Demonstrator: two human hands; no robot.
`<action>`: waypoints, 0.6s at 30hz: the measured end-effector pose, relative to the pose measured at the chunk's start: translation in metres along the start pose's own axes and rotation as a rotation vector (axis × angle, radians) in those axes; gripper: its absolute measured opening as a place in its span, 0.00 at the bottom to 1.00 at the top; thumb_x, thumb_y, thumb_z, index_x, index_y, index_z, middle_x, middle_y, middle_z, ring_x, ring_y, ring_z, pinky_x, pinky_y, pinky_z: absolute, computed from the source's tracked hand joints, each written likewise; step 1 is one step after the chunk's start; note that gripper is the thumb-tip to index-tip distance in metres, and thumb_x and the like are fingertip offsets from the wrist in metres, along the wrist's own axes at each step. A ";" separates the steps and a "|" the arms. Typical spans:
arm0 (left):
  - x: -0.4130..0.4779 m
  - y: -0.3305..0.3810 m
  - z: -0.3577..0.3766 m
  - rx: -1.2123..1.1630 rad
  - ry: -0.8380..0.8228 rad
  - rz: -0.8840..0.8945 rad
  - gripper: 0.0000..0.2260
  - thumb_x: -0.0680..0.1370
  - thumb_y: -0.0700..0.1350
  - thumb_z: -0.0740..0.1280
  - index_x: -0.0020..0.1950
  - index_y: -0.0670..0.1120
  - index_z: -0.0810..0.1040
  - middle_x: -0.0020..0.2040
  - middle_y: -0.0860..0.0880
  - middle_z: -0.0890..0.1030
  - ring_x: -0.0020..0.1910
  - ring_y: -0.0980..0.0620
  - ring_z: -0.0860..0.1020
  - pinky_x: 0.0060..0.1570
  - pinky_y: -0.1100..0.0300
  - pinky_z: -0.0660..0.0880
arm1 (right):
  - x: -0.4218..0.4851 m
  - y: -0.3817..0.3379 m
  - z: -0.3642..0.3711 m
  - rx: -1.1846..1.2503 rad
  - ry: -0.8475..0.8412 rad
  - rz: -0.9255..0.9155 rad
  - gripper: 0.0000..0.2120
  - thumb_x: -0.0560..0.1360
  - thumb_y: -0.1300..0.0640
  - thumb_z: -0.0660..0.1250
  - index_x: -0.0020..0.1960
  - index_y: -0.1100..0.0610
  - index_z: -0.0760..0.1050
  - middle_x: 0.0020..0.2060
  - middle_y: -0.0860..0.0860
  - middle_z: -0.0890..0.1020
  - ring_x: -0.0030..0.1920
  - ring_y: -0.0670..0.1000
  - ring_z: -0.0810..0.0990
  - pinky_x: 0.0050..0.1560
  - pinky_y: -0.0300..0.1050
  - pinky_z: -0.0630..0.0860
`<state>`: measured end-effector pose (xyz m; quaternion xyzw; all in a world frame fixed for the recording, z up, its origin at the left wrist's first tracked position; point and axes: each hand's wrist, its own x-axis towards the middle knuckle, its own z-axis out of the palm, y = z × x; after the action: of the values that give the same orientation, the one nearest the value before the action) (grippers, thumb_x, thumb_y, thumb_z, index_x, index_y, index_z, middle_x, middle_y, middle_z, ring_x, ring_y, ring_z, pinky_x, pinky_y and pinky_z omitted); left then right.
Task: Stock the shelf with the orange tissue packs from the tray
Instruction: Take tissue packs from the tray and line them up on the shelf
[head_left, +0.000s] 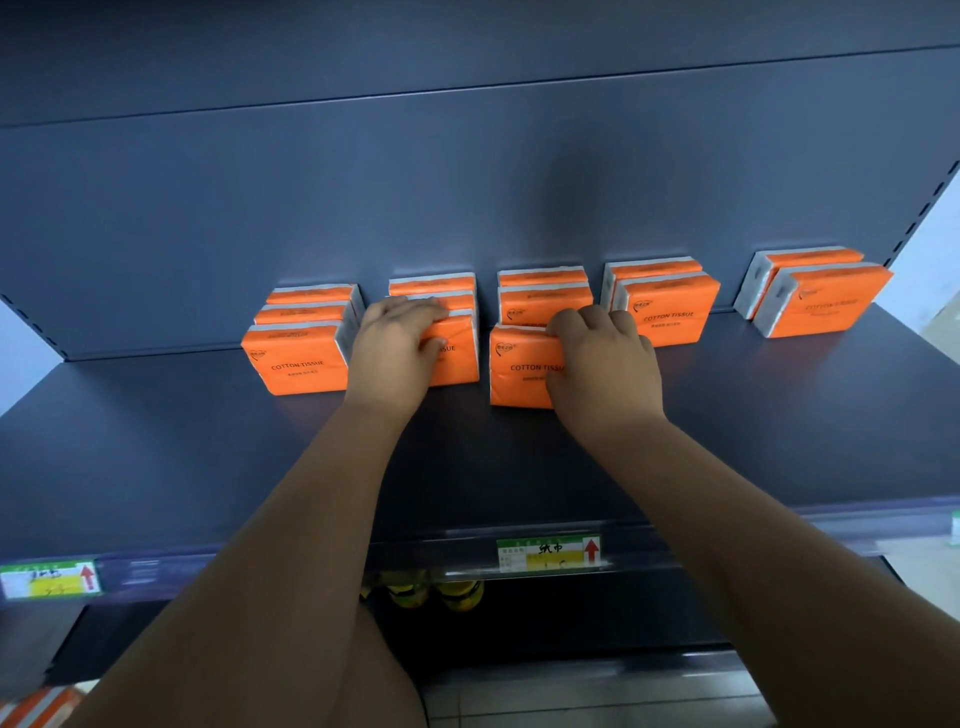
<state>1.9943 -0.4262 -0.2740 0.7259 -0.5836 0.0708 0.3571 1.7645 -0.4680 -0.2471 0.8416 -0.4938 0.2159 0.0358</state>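
My left grip (397, 345) clasps one orange pack (456, 356), my right grip (605, 358) clasps a second pack (519, 371), both on the shelf (208, 467); five rows started around them, spare packs (36, 709) seemingly wait below my left grip

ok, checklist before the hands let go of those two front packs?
1. Left hand grips second-column front pack: ok.
2. Right hand grips third-column front pack: ok.
3. Third-column front pack level with neighbouring fronts: not ok, sits further forward.
4. Bare shelf in front for more packs: ok.
5. Tray stock left: cannot tell, tray not made out.
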 end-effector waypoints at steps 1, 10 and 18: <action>0.000 0.001 -0.001 0.003 -0.003 0.000 0.18 0.76 0.37 0.75 0.66 0.46 0.83 0.64 0.49 0.83 0.69 0.43 0.73 0.72 0.52 0.67 | 0.000 0.000 0.000 -0.003 0.005 -0.003 0.19 0.74 0.61 0.70 0.65 0.54 0.74 0.60 0.54 0.78 0.61 0.59 0.74 0.55 0.54 0.73; -0.002 0.033 -0.008 0.126 0.063 0.146 0.21 0.72 0.38 0.70 0.65 0.49 0.83 0.66 0.50 0.81 0.65 0.41 0.74 0.64 0.44 0.74 | 0.006 0.001 0.002 -0.009 0.007 0.021 0.21 0.72 0.66 0.70 0.64 0.56 0.75 0.59 0.55 0.78 0.61 0.60 0.73 0.49 0.51 0.73; -0.008 0.056 0.010 0.088 -0.015 0.260 0.18 0.73 0.42 0.71 0.62 0.52 0.83 0.60 0.55 0.83 0.62 0.46 0.76 0.61 0.45 0.74 | 0.013 0.000 0.007 0.025 -0.028 0.057 0.22 0.72 0.69 0.69 0.64 0.56 0.72 0.61 0.54 0.74 0.65 0.58 0.69 0.39 0.47 0.72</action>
<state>1.9379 -0.4296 -0.2614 0.6595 -0.6718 0.1368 0.3084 1.7722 -0.4799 -0.2479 0.8304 -0.5155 0.2110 0.0123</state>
